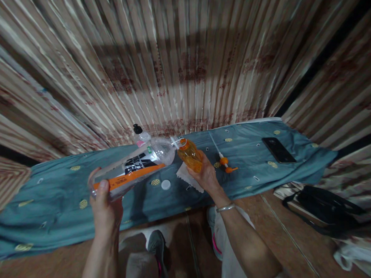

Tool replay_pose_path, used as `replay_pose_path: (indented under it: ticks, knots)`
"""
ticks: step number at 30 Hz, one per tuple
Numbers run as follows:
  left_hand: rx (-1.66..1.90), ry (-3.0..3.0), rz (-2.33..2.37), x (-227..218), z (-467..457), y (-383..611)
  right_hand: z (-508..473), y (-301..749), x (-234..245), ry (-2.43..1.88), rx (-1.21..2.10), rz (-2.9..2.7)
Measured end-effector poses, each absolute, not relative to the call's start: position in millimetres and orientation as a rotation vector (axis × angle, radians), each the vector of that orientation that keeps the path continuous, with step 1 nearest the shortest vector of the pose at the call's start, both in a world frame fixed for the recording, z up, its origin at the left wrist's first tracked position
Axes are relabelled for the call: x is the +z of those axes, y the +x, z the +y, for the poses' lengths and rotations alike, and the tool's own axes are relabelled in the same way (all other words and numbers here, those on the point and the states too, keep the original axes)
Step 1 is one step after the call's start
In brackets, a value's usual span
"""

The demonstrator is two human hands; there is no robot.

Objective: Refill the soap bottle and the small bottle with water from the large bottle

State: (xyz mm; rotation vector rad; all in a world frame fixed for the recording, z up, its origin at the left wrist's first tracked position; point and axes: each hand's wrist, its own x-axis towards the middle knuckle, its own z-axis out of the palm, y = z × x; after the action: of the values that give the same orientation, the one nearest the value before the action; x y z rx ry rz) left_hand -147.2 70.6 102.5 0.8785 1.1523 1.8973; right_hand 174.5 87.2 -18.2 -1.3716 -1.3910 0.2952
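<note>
Two hands [105, 204] [206, 172] hold two bottles [138, 169] [189, 155], one each.

Clear bottle [134, 167] tilts, neck at open orange bottle [189, 154].

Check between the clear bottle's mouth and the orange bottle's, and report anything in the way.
Nothing visible: the mouths of the clear bottle and the orange bottle meet or nearly so. The orange pump and white disc lie aside on the cloth.
</note>
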Motion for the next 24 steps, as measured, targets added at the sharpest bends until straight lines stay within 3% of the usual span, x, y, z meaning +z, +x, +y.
replay_pose_path:
  ticks: [24]
  knots:
    - [1.932, 0.866, 1.114, 103.8, 74.0, -145.2, 86.9, 176.1, -17.6, -1.379, 0.315, -1.372]
